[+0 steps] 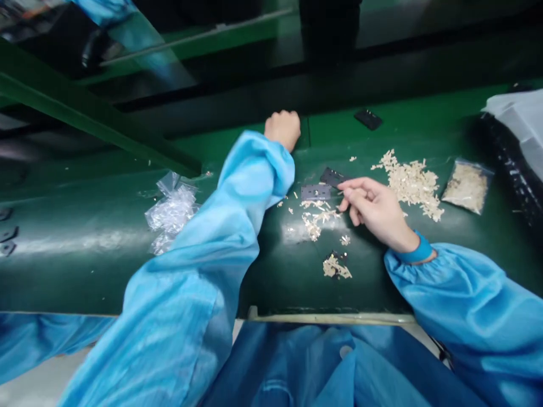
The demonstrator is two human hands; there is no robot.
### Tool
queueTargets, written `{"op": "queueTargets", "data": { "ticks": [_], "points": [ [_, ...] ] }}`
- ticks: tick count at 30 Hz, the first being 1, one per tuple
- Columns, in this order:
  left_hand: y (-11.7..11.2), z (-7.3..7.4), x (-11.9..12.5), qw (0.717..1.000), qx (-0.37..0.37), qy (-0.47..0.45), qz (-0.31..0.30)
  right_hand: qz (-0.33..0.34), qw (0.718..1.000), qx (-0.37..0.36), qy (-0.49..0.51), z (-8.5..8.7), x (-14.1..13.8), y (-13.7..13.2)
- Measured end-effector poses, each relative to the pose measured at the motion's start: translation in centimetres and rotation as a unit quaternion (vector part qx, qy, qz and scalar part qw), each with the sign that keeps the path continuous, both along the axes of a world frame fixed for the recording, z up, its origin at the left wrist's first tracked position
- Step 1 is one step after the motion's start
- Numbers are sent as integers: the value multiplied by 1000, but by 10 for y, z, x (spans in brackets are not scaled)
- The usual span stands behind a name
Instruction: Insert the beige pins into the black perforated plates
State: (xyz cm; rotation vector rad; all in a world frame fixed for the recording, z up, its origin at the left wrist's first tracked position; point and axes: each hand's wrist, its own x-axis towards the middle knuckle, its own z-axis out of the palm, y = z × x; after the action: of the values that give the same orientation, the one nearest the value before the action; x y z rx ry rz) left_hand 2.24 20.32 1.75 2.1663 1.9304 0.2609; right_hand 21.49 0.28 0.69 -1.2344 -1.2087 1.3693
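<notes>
Head view, one green bench (pixel 119 217), person's two bare hands at work.

Item: right hand (pixel 375 212), blue wristband (pixel 416 252). Forefinger and thumb drawn close together at the right end of a black plate (pixel 333 177); whether they are clamped on it, or on a small piece, cannot be told.

Item: left hand (pixel 283 130), reached to the far edge, fingers curled under; contents, if any, hidden.

Item: grey plate (pixel 316 192), flat, just beside the black plate, short of the right hand.

Item: second black plate (pixel 368 119), further back, well apart from both hands.

Item: cream pieces, loose. Large heap (pixel 413 183) right of the right hand; thin scatter (pixel 314 226) before the grey plate; small mixed pile (pixel 336 267), cream with black bits, nearest the person.

Item: filled bag (pixel 466 185), cream contents, right of the heap.

Item: clear plastic (pixel 172 212), crumpled, left of the left sleeve.

Condition: judged part-way. One bag stands filled; most visible loose pieces remain unsorted, the large heap chief among them.
</notes>
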Motion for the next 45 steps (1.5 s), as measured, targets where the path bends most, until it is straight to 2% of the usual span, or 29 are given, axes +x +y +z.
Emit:
{"op": "queueTargets", "data": {
  "ticks": [2, 3, 4, 6, 8, 10, 12, 15, 18, 21, 24, 27, 30, 34, 37, 39, 40, 45],
  "points": [
    [-9, 9, -7, 997, 1, -82, 6, 17, 1000, -8, -24, 2, 5, 3],
    [-19, 12, -11, 988, -4, -157, -6, 49, 998, -16, -43, 3, 8, 4],
    [-34, 14, -14, 970, -16, -243, -20, 84, 994, -25, -66, 3, 10, 5],
    [-74, 14, -20, 948, -48, -314, -37, 167, 978, -43, -121, 4, 15, 5],
    [-121, 7, -23, 889, -98, -448, -9, 255, 949, -32, -181, 7, 19, 3],
    [-162, -3, -24, 837, -146, -528, -6, 349, 904, 10, -246, 12, 21, 0],
    [-190, -12, -23, 810, -174, -560, -9, 416, 855, 52, -305, 18, 21, -5],
    [-207, -18, -20, 791, -195, -580, -24, 430, 816, 73, -378, 26, 21, -16],
    [-206, -18, -19, 768, -215, -603, -23, 410, 805, 82, -421, 28, 21, -26],
    [-205, -15, -18, 761, -237, -604, -24, 403, 805, 96, -424, 27, 21, -31],
    [-207, -13, -17, 769, -234, -594, -15, 418, 813, 92, -395, 26, 22, -27],
    [-210, -11, -14, 775, -244, -583, -5, 429, 830, 76, -348, 27, 27, -20],
    [-214, -8, -12, 779, -280, -560, -20, 423, 851, 72, -303, 27, 32, -14],
    [-219, -4, -10, 807, -306, -504, -36, 407, 877, 77, -245, 23, 32, -10],
    [-220, -2, -11, 822, -308, -476, -46, 370, 899, 98, -212, 21, 28, -10],
    [-220, -2, -12, 809, -330, -484, -52, 330, 916, 124, -193, 20, 25, -11],
    [-220, -2, -12, 793, -346, -498, -52, 307, 923, 140, -183, 20, 23, -12],
    [-220, -3, -13, 685, -392, -614, -31, 210, 939, 225, -156, 13, 16, -18]
  ]
}}
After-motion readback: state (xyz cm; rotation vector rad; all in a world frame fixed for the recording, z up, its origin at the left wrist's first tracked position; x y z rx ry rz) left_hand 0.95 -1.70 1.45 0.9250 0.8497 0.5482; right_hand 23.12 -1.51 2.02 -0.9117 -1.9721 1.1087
